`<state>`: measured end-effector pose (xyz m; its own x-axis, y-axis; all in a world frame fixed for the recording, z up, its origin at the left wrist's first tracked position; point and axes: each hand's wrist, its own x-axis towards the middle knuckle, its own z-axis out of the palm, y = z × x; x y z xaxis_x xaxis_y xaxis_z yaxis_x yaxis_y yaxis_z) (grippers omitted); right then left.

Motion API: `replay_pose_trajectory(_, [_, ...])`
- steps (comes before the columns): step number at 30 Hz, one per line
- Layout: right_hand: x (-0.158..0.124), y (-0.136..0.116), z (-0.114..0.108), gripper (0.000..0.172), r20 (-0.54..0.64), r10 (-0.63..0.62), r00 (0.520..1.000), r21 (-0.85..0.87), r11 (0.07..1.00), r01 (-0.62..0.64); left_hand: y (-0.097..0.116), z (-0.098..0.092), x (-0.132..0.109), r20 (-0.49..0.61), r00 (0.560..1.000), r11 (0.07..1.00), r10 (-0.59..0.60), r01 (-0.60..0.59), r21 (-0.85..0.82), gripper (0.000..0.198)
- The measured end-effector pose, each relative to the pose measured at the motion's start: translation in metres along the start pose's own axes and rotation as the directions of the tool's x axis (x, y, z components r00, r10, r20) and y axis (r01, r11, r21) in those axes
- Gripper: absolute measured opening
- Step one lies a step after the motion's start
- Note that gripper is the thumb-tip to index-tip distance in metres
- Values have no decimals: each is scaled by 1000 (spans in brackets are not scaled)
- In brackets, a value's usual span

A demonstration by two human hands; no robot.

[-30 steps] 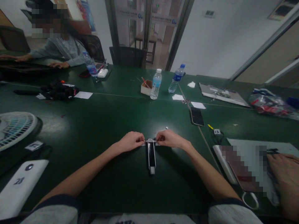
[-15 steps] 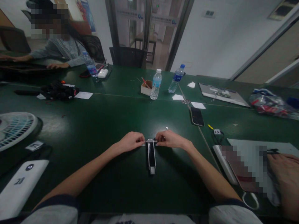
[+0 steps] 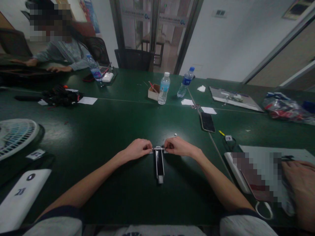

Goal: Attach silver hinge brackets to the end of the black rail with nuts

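Observation:
On the green table in front of me lies a narrow silver-edged metal piece with a dark, glossy middle. A thin crossbar runs across its far end, and a small light block forms its near end. My left hand pinches the crossbar's left end between thumb and fingers. At the opposite end, my right hand is closed in the same kind of pinch. The fingers cover the bar's tips. Just beyond my right hand sits a small round ring-like part.
A phone lies right of centre; bottles and a small box stand farther back. White power banks and a fan occupy the left. Another person's hand is at far right; a person sits at back left.
Both hands keep their pinch on the crossbar, and the metal piece stays in place. The view shifts very slightly. At back left, the seated person's hands move a little.

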<state>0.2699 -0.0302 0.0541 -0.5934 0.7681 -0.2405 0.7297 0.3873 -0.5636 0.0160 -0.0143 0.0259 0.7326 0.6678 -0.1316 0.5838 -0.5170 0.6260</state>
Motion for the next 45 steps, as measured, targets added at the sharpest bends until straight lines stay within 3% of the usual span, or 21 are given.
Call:
replay_pose_trajectory(5, [0, 1, 1, 18, -20, 10, 1000, -9, 1000, -10, -1, 0, 0, -5, 1000, 1000, 6, -6, -8, 18])
replay_pose_trajectory(9, [0, 2, 1, 9, 2, -20, 1000, -20, 1000, 20, 0, 0, 0, -6, 1000, 1000, 11, -11, -11, 18])
replay_pose_trajectory(14, [-1, 0, 0, 17, -25, -12, 1000, -27, 1000, 11, 2, -2, -1, 1, 1000, 1000, 1, -1, -19, 19])
replay_pose_trajectory(18, [-1, -1, 0, 8, -30, -16, 999, -42, 999, 14, 1, -1, -2, -5, 1000, 1000, 9, -9, -25, 18])
replay_pose_trajectory(31, [-1, 2, -4, 10, -37, -46, 998, -60, 997, 43, 1, 0, 0, -17, 1000, 1000, 26, -26, 10, 18])
replay_pose_trajectory(34, [-3, 14, -13, 14, -159, 17, 987, -139, 989, -40, 0, 0, -1, -21, 999, 999, 31, -30, 13, 19])
replay_pose_trajectory(38, [-2, 46, -18, 21, -353, 169, 920, -276, 921, -275, 2, 0, -2, -22, 1000, 1000, 18, -18, 8, 19])
replay_pose_trajectory(41, [-1, 63, -15, 27, -352, 219, 910, -292, 898, -329, 6, -1, -2, -21, 1000, 1000, -2, 2, 13, 19])
replay_pose_trajectory(45, [3, 68, -11, 25, -316, 196, 928, -286, 913, -290, 9, -1, -1, -23, 1000, 999, -11, 12, 37, 19])
